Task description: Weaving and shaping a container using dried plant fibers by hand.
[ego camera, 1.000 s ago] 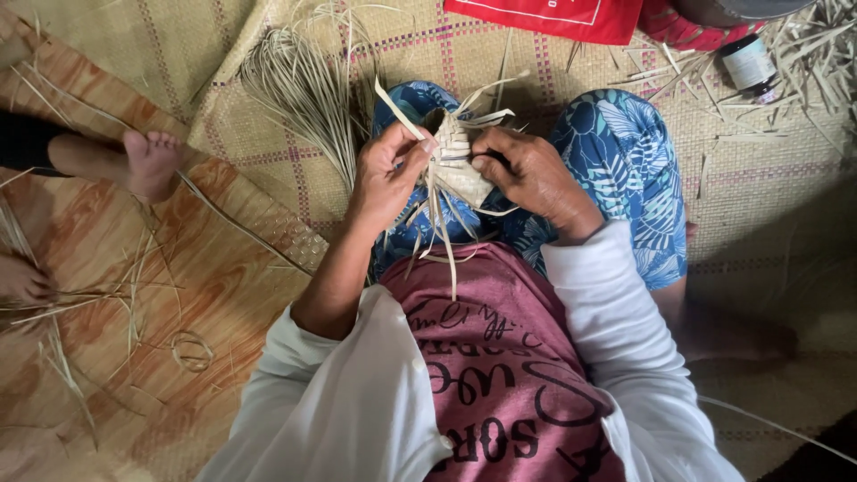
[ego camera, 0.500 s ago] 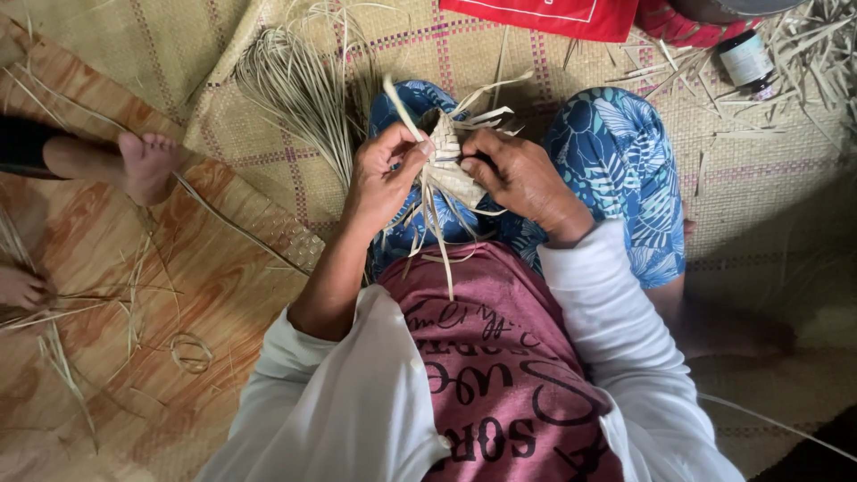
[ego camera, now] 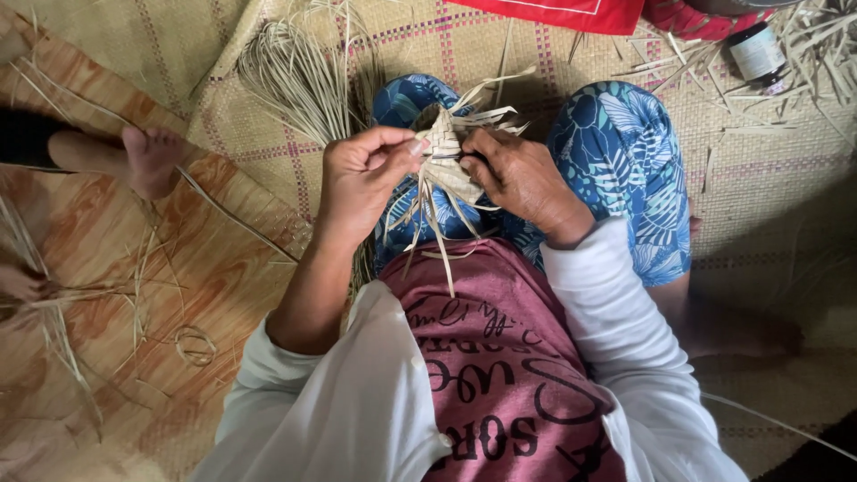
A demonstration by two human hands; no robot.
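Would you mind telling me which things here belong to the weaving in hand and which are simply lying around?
In hand:
- small woven palm-strip piece, held between left hand and right hand
- bundle of loose strips on the mat, beside the left hand

Lying about:
- small dark bottle
- red cloth
- scattered strip offcuts
- another person's foot

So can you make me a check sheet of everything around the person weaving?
Surface: woven mat over wood-pattern floor.
Job's things: small woven leaf pouch with loose strips, held over the lap.
Clutter: bundle of dry strips, scattered strips, small dark jar, red cloth.
Fingers: left hand pinches a strip; right hand grips the pouch.
Cables: nothing seen.
Surroundings: another person's bare foot at left.
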